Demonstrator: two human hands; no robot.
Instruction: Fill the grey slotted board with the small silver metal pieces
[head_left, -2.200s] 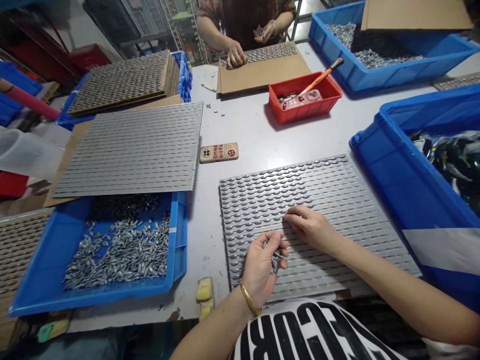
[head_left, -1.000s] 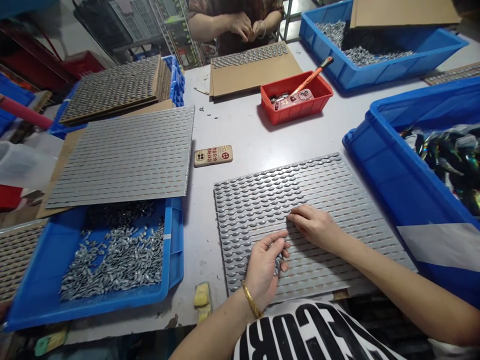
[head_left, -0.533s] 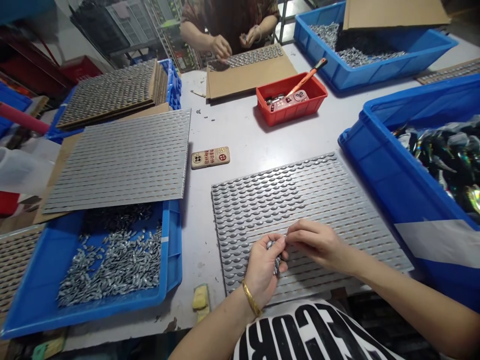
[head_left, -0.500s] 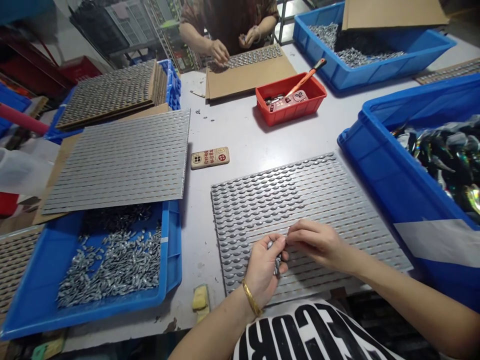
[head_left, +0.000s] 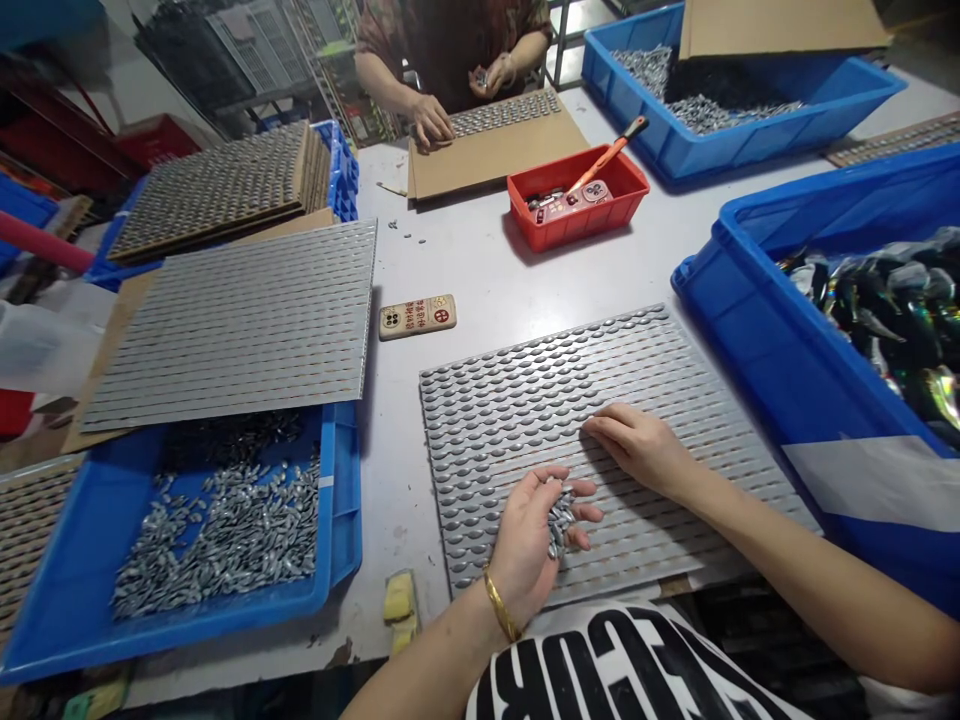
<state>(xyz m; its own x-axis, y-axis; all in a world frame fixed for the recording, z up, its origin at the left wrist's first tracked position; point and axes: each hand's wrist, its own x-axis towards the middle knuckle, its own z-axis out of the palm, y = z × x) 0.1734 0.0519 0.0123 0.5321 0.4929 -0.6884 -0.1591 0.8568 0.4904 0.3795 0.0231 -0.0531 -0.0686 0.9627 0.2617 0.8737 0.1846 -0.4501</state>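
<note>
Coverage of the ribbed board [head_left: 697,520], which lies on the table in front of the person, is judged at somewhat over half. The far rows are filled from edge to edge with small oval metal pieces [head_left: 525,400]. The near rows carry pieces only at their left ends and are bare strips toward the right. Each seated piece lies with its long axis along its row, running left to right and tilted slightly toward the far right, pointed ends in line with its neighbours. The left hand [head_left: 534,545] hovers over the near edge of the board, palm up and loosely cupped, fingers curled round a handful of loose pieces that lie in no common direction. The right hand [head_left: 641,448] rests palm down on the board at the boundary between filled and bare rows, fingers drawn narrow. Whether a piece sits under the fingertips cannot be told. A blue bin [head_left: 341,500] of loose pieces stands at near left, with a second, unfilled ribbed sheet [head_left: 240,320] overlapping its far edge. A phone [head_left: 417,316] lies between the two sheets. At the far side, a co-worker's hand [head_left: 431,122] rests on another board.
</note>
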